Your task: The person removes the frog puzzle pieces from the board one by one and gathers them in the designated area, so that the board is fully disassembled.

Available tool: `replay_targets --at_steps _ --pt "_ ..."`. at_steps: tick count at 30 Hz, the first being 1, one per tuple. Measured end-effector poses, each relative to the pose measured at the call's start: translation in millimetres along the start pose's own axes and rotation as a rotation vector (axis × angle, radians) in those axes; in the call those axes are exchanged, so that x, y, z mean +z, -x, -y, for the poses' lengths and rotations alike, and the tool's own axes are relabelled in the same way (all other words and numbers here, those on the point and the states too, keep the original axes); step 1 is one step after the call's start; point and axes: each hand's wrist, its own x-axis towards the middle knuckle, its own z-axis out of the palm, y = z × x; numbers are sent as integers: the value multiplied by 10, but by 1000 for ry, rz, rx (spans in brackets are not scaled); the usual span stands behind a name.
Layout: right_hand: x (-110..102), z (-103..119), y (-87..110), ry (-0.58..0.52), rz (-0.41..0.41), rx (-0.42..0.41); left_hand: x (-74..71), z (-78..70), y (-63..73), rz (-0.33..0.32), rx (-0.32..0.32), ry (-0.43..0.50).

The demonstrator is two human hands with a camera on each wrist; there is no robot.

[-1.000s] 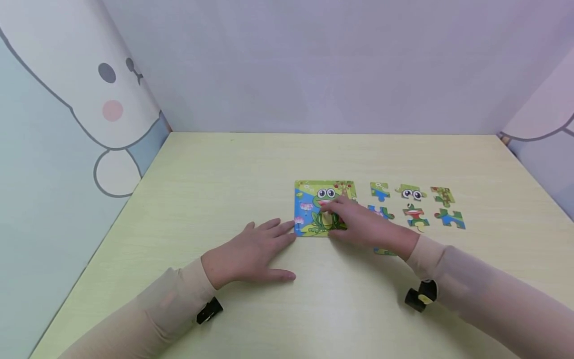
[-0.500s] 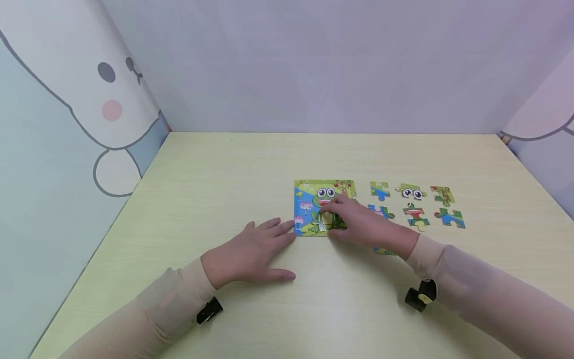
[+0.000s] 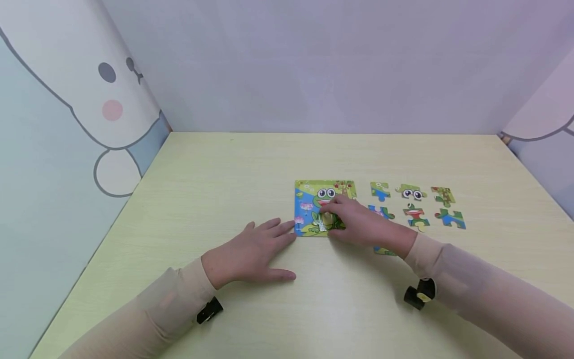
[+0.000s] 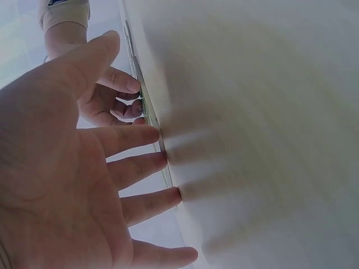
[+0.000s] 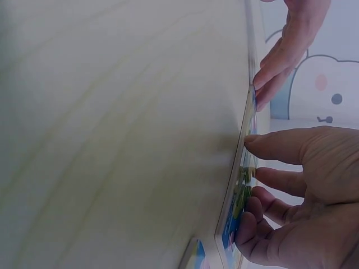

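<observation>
A square frog jigsaw puzzle board [image 3: 301,192] lies flat at the middle of the table in the head view. My left hand [image 3: 251,253] spreads its fingers on the table, fingertips at the board's left edge; the left wrist view has its straight fingers [image 4: 140,203] against that edge. Over the board's lower right, my right hand [image 3: 360,222] pinches a puzzle piece [image 3: 322,224] between thumb and index finger. A pale strip shows along that piece's side, and the hand hides much of the board's right half. In the right wrist view the thumb [image 5: 275,144] reaches the board's near edge.
Several loose puzzle pieces lie right of the board, among them one with frog eyes [image 3: 411,193], one with a red mouth [image 3: 415,213] and a tree piece [image 3: 443,195]. Another piece [image 3: 384,252] is partly hidden under the right forearm. A pale wall [image 3: 332,65] stands behind the table.
A pale strip has appeared beside the puzzle piece under my right fingers, as the piece tilts up slightly. Both hands stay almost in place.
</observation>
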Motion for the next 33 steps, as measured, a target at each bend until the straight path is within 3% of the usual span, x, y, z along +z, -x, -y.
replay_targets --at_steps 19,33 --pt "-41 79 -45 20 58 81 3 6 1 -2 2 8" --pt "-65 63 -35 32 47 67 1 7 8 -16 17 11"
